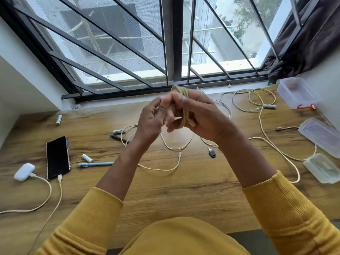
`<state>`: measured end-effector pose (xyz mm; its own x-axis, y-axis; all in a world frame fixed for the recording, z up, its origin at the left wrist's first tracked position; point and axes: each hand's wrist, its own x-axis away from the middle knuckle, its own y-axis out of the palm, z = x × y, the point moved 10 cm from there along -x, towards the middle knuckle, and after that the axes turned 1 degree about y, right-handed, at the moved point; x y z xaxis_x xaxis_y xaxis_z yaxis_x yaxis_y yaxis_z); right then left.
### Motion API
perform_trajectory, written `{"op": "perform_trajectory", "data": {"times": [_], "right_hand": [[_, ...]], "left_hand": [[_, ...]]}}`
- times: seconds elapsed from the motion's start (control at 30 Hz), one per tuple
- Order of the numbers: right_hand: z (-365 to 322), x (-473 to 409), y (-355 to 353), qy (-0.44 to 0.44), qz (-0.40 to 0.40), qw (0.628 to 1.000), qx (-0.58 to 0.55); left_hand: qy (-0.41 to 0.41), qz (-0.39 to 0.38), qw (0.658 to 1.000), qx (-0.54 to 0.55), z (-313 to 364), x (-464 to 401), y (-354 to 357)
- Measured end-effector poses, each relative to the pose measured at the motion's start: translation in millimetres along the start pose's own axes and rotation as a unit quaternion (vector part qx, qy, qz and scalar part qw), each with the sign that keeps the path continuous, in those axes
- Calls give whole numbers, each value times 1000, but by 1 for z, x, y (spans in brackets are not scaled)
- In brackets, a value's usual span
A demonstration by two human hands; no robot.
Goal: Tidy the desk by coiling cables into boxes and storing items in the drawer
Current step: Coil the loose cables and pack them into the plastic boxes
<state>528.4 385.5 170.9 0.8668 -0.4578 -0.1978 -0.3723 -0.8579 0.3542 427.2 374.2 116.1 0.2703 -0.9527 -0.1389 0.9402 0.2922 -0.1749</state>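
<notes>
Both hands are raised above the wooden desk (184, 196). My right hand (198, 115) grips a coiled beige cable (184, 107) wound in several loops around its fingers. My left hand (150, 120) pinches the cable's loose end close to the coil. More beige cables lie loose on the desk: one (165, 168) below my hands, one (253, 100) at the back right, one (287, 155) toward the right. Three clear plastic boxes sit on the right: a deep one (296, 92), a flat one (320, 137) and a small one (322, 168).
On the left lie a black phone (58, 157) and a white earbud case (24, 172), both plugged into cables. Batteries (58, 119) (87, 158), a blue pen (95, 164), markers (118, 135) and a key (211, 152) are scattered about. A barred window stands behind.
</notes>
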Motion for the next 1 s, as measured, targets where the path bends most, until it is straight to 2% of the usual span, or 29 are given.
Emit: {"op": "perform_trajectory", "data": {"times": [0.07,0.13,0.27,0.4,0.53,0.67,0.73,1.0], "right_hand": [[-5,0,-12,-24,29,998,-42],[-6,0,-22,-44,49,996,-67],[1,0,-35,-68,93,991,-62],[13,2,-43,-57,126,990,-33],[19,5,-49,-44,148,987,-34],[17,6,-52,-40,162,985,-33],[15,7,-53,-40,167,984,-38],[19,5,-45,-20,151,986,-63]], "left_hand": [[19,18,999,-40,-1,9,2],[44,28,991,-124,0,16,3],[78,-5,975,-207,5,22,13],[121,36,945,-301,31,30,9],[137,49,951,-272,46,36,5],[126,-25,973,-191,43,36,16],[122,-36,977,-172,40,36,18],[147,64,978,-135,46,29,4]]}}
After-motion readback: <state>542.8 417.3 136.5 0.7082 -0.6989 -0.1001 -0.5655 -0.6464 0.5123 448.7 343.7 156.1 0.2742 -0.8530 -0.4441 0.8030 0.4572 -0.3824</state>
